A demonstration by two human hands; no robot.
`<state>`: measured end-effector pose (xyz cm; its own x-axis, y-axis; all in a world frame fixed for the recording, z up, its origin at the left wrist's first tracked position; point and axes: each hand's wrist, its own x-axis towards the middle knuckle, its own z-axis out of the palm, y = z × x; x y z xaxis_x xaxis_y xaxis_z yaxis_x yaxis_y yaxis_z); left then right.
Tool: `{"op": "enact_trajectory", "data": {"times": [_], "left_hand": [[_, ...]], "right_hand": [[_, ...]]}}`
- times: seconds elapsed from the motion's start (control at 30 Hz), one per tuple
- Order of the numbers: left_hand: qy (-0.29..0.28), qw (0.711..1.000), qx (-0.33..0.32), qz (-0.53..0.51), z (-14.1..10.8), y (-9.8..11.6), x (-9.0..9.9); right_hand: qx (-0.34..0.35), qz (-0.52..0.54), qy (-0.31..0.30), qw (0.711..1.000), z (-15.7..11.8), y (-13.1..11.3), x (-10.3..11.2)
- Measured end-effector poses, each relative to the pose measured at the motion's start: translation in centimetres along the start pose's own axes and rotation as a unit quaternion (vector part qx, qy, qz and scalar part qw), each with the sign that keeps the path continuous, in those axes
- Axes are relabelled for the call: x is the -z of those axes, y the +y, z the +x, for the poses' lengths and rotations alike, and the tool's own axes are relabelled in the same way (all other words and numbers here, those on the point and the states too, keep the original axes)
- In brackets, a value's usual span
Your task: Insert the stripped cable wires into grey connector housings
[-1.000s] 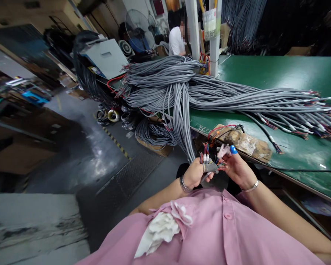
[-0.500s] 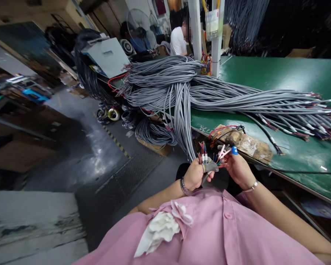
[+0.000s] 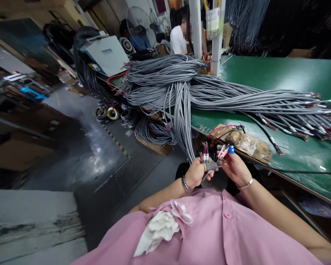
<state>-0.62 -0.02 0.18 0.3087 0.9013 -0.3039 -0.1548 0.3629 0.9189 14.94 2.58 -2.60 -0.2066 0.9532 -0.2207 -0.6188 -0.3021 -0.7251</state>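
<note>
The person's left hand [image 3: 196,174] is closed around a small bunch of grey cable ends [image 3: 204,157]. Two white bands [image 3: 207,157] show there side by side, with thin coloured wires [image 3: 205,148] poking up above them, too many to count. The right hand [image 3: 238,172] is just to the right, pinching one pink clip [image 3: 223,152]. One blue cap [image 3: 231,149] sits on its thumb. More coloured wires stick out between the two hands, but one cannot tell if the right fingers touch them. Each wrist has one band: a dark bracelet [image 3: 185,185] on the left and a shiny bracelet [image 3: 246,184] on the right. Both hands are in front of the pink shirt [image 3: 209,228], which has two cloth flowers [image 3: 162,230], one white and one pale pink.

Just past the right hand, one wooden block [image 3: 248,144] lies at the near edge of one green table [image 3: 278,71]. Behind it is a big pile of grey cables [image 3: 165,75], too many to count. One bunch hangs down to the left hand, and another runs far to the right. One pale box [image 3: 107,55] is left of the pile. Far back are one person in white [image 3: 178,40] and one big round fan [image 3: 140,27].
</note>
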Motion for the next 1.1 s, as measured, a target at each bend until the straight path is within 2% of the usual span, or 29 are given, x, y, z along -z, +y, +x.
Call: {"op": "enact_trajectory", "data": {"times": [0.17,0.27,0.5,0.77,0.97,1.1], "left_hand": [[-0.006,1.000,-0.007,-0.012,-0.4,-0.2,0.1],[0.002,1.000,-0.016,-0.021,-1.0,-0.3,0.2],[0.036,0.998,-0.035,-0.045,-1.1,-0.1,0.0],[0.039,0.997,-0.034,-0.048,-0.4,-0.1,-0.3],[0.042,0.998,-0.024,-0.030,0.0,-0.6,-0.1],[0.047,0.998,-0.019,-0.030,0.0,-0.5,-0.2]], "right_hand": [[-0.034,0.052,-0.015,0.998,-0.3,-0.2,0.1],[-0.048,0.048,-0.018,0.998,-0.6,-0.8,-0.1],[-0.017,0.001,-0.007,1.000,-0.9,-0.9,-0.3],[-0.033,0.026,-0.007,0.999,-0.6,-0.6,0.1],[-0.005,0.034,-0.008,0.999,-0.3,-0.5,-0.2],[-0.015,0.040,-0.011,0.999,-0.4,-0.4,-0.4]]}}
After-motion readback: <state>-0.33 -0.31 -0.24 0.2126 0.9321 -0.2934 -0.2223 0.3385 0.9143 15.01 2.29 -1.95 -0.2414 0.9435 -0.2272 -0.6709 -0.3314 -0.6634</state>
